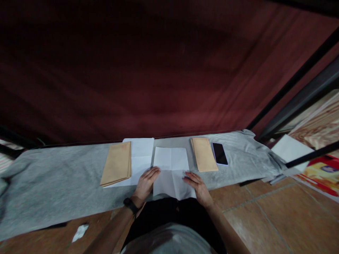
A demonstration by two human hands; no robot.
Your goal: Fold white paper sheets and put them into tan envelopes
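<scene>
Between two stacks of envelopes, on the grey cloth [66,183], a white sheet [171,162] is lying opened out, with its old creases showing as a cross of faint lines. Both hands are resting on its near half. The left hand [146,183] is lying over the sheet's left edge, partly on the cloth, and the right hand [197,185] is pressing the right edge close to the near corner. Neither grip is closing on anything: the fingers are lying stretched and flat, palms down, so the sheet is being pinned to the cloth and not clasped.

The work in hand is looking like smoothing the sheet along its creases. Doing that well is probably calling for even weight through both palms, because the soft cloth is likely giving under the paper and a push from one side alone could be skewing it. Judging by the creases, fingertips running along a line would be serving better than a whole palm dragged across, which risks wrinkling the paper.

Room at the sides is tight. The left stack [117,163] is sitting on a second piece of paper [141,150] just beside the left hand, and the right stack [203,154] is lying just beside the sheet's far right corner, with a phone [219,153] right next to it. Wide sweeps of the wrists would be risking a nudge to either pile, so short strokes within the sheet's own edges are seeming the safer way.
</scene>
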